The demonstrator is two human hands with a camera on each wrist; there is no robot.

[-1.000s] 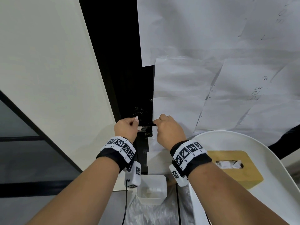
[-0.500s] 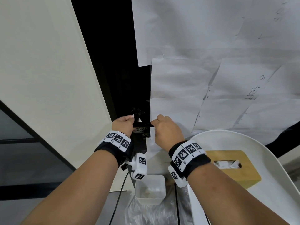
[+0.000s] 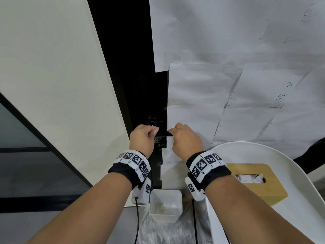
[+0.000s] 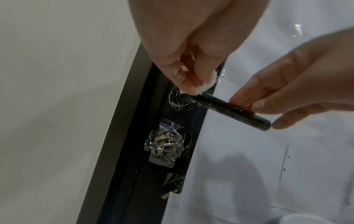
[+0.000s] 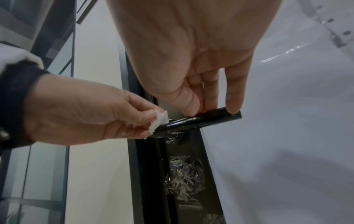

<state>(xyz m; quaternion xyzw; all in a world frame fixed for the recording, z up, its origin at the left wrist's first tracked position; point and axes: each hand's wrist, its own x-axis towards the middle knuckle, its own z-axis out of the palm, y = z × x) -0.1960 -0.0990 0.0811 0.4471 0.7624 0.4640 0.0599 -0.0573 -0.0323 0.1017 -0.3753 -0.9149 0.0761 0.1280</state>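
Here, a cream wall point(image 3: 52, 76) lies left of the left hand point(image 3: 142, 140), and taped paper point(image 3: 202, 94) covers the door point(image 3: 146, 85) right of the right hand point(image 3: 186, 140); its pen marks are too faint to read. Between the hands juts the handle point(image 4: 235, 108), a black bar flecked pale. The right hand pinches its free end; the left hand pinches a white wad point(image 5: 159, 121) against its base.
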